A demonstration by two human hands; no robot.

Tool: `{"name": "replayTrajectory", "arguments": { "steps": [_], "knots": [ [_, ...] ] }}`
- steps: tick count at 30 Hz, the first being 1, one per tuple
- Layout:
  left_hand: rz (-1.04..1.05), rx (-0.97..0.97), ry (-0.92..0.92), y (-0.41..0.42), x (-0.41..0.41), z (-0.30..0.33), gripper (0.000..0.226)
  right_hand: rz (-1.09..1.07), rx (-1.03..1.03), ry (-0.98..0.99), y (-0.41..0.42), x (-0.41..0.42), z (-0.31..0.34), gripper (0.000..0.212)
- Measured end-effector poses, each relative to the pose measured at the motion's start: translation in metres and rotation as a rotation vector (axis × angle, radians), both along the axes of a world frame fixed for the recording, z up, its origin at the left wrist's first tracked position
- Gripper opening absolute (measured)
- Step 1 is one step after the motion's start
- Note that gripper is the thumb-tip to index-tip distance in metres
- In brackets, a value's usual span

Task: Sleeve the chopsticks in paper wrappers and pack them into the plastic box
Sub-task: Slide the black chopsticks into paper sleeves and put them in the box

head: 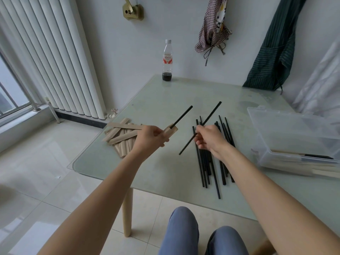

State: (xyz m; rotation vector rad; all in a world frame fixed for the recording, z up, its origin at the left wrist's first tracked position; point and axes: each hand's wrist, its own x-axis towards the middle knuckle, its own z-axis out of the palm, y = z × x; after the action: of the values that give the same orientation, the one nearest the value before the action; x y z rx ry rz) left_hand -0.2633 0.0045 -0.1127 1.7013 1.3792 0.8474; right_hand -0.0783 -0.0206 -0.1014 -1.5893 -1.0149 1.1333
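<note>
My left hand [150,136] grips a paper wrapper [170,132] with one chopstick [182,116] already in its mouth. My right hand [209,138] pinches a second chopstick [200,127] above the loose pile [211,162]. The plastic box [294,142] sits right. Risk: a skewed tip could snag or tear the mouth.

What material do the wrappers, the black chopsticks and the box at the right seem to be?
Wrappers: likely kraft paper, matte tan, flat and creased. Chopsticks: uniform matte black, thin and straight; plastic or lacquered wood, the look leaves it open. Box: clear plastic, glossy; sleeved pairs show through its wall.
</note>
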Motion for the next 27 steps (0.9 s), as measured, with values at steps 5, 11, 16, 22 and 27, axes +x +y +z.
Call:
{"name": "replayTrajectory", "arguments": {
  "steps": [5, 11, 16, 22, 27],
  "knots": [
    [-0.055, -0.002, 0.03, 0.0, 0.004, -0.002, 0.022, -0.079, 0.266, 0.101, -0.001, -0.004, 0.013, 0.019],
    [-0.102, 0.002, 0.056, -0.003, 0.004, 0.003, 0.025, -0.224, 0.418, 0.14, 0.002, -0.001, 0.016, 0.013],
    [-0.12, 0.006, 0.034, -0.005, 0.007, 0.006, 0.036, -0.303, 0.42, 0.213, 0.001, 0.003, 0.013, 0.014],
    [-0.139, 0.009, -0.023, -0.008, 0.012, 0.013, 0.024, -0.251, 0.372, 0.299, -0.002, 0.004, 0.009, 0.015],
    [-0.171, 0.018, -0.052, -0.009, 0.018, 0.018, 0.013, -0.134, 0.274, 0.104, -0.004, 0.003, 0.01, 0.014]
  ]
}}
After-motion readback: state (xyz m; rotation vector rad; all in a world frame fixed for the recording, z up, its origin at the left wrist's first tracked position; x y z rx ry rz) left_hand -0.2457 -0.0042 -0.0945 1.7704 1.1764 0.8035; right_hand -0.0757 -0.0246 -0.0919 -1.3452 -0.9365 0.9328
